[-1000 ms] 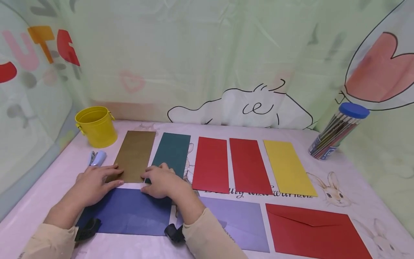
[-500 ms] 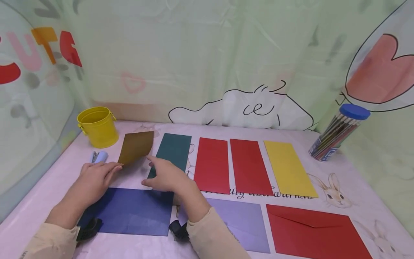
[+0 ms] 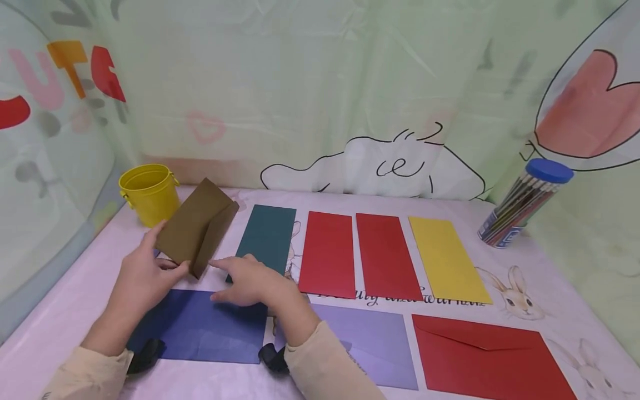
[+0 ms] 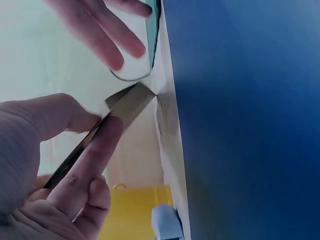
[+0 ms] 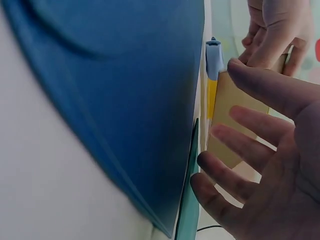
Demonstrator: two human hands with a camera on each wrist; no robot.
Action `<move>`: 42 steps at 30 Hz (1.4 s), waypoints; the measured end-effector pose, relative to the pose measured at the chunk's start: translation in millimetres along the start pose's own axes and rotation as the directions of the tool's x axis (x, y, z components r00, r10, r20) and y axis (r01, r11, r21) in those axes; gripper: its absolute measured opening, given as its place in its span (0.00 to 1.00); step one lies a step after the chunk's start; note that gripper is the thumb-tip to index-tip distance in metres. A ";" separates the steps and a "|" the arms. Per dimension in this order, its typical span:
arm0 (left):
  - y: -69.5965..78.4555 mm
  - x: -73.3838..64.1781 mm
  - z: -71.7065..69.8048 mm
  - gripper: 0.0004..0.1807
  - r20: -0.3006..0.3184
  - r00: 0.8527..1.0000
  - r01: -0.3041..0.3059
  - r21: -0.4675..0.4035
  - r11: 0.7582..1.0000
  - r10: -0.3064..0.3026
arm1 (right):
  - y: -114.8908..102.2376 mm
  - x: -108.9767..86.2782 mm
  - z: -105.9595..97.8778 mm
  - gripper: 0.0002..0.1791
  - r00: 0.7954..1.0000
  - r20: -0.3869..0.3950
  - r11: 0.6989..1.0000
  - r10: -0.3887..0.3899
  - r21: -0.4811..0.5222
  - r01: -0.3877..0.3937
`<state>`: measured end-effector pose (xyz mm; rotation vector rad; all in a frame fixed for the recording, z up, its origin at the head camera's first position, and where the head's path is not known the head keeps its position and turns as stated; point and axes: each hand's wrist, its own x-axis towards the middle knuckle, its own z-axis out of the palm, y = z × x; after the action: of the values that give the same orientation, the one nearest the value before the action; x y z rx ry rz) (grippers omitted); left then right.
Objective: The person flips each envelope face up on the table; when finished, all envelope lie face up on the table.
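Observation:
My left hand [image 3: 145, 272] pinches a brown envelope [image 3: 192, 222] by its lower left part, thumb in front and fingers behind. The envelope is tilted, raised above the table, and its flap stands out along the right side. In the left wrist view it appears nearly edge-on between the left thumb and fingers [image 4: 102, 145]. My right hand [image 3: 255, 280] is just right of the flap, its fingers spread and holding nothing. Below both hands lies a dark blue envelope [image 3: 215, 328]. A dark green envelope [image 3: 267, 230] lies partly behind the right hand.
Two red envelopes [image 3: 327, 255] and a yellow one [image 3: 450, 261] lie in the back row. In front are a lavender envelope [image 3: 375, 344] and a red one [image 3: 490, 355]. A yellow bucket [image 3: 152, 200], a small pale-blue tool [image 5: 214, 60] and a pencil jar [image 3: 525, 205] stand around.
The brown envelope lay flat on the table; my left hand has lifted it and turned it so its flap side shows. My right hand has let go of its edge.

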<state>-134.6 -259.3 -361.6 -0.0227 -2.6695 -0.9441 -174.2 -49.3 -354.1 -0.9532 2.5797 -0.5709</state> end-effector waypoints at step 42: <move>-2.4 2.3 4.1 0.32 0.215 0.976 -0.022 0.235 0.972 -0.030 | 2.8 -8.4 -10.8 0.34 0.999 0.033 1.000 0.020 0.009 -0.020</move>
<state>-138.2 -258.9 -365.4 -0.0713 -2.9679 -0.6509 -174.4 -39.0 -344.7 -0.9248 2.5529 -0.5568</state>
